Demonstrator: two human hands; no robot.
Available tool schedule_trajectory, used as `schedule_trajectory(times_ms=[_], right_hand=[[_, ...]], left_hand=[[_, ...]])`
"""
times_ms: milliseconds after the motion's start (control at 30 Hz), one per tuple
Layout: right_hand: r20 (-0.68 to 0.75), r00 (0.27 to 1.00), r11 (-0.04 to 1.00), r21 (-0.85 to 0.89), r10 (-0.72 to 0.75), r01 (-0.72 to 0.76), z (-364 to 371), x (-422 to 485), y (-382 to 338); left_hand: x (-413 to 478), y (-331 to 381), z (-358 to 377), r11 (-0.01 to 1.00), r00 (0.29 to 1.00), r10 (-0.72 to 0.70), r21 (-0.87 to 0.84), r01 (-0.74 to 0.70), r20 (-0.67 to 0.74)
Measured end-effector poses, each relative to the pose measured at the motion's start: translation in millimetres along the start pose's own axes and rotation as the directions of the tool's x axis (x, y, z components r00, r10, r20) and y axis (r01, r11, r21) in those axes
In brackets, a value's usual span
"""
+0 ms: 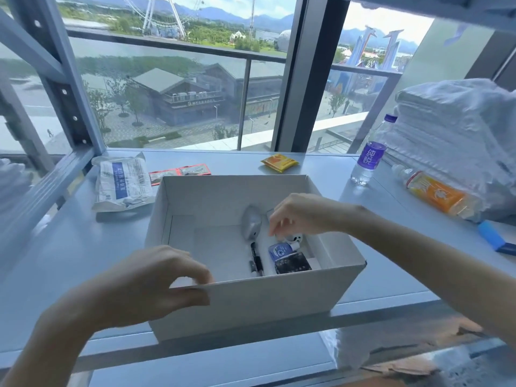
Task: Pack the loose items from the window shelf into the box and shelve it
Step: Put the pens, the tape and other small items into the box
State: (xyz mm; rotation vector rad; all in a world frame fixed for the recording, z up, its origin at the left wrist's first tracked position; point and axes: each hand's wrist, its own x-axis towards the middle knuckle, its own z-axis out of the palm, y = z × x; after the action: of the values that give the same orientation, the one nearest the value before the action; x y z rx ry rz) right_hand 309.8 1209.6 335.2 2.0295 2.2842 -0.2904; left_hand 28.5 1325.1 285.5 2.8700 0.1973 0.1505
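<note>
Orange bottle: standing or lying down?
Lying down: the orange bottle rests on its side on the shelf, unlike the upright water bottle.

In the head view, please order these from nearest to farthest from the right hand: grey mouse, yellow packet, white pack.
1. grey mouse, in the box beside the right hand.
2. yellow packet, behind the box.
3. white pack, far left.

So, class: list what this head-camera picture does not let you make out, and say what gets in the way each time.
- Head view: whether the right hand holds anything; its curled fingertips are blurred.
- Head view: the white round item in the box; the right hand covers part of it.
- Head view: the blue object; cut off by the right edge.
- Head view: print on the red sachets; too small.
- Head view: the box rim under the left hand; hidden by its grip.
</note>
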Motion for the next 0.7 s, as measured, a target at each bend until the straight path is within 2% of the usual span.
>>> schedule_trajectory(times_ms=[67, 133, 233, 333, 400, 700], right_hand=[[0.149, 0.987, 0.998, -0.046, 0.055, -0.049, 7, 17, -3], [0.263, 0.963, 0.997, -0.073, 0.057, -0.039, 19, 31, -4], [0.295, 0.953, 0.998, -0.013, 0.066, -0.065, 18, 32, 7], [0.35, 0.93, 0.994, -0.054, 0.108, -0.096, 12, 24, 12], [0.336, 0.934, 0.993, -0.061, 0.119, -0.104, 12, 21, 16], [0.365, 0.925, 0.988, -0.146, 0.103, -0.053, 10, 19, 22]], left_hand=[[5, 29, -7, 1.0, 0.999, 0.024, 0.007, -0.024, -0.049], [9, 47, -4, 0.996, 0.999, 0.005, 0.085, 0.0, -0.052], [14, 46, 5, 0.991, 0.997, -0.053, 0.12, 0.06, -0.058], [13, 43, 6, 0.987, 0.996, -0.07, 0.139, 0.077, -0.055], [13, 42, 7, 0.982, 0.996, -0.085, 0.166, 0.091, -0.04], [13, 42, 7, 0.98, 0.985, -0.168, 0.099, 0.171, -0.039]])
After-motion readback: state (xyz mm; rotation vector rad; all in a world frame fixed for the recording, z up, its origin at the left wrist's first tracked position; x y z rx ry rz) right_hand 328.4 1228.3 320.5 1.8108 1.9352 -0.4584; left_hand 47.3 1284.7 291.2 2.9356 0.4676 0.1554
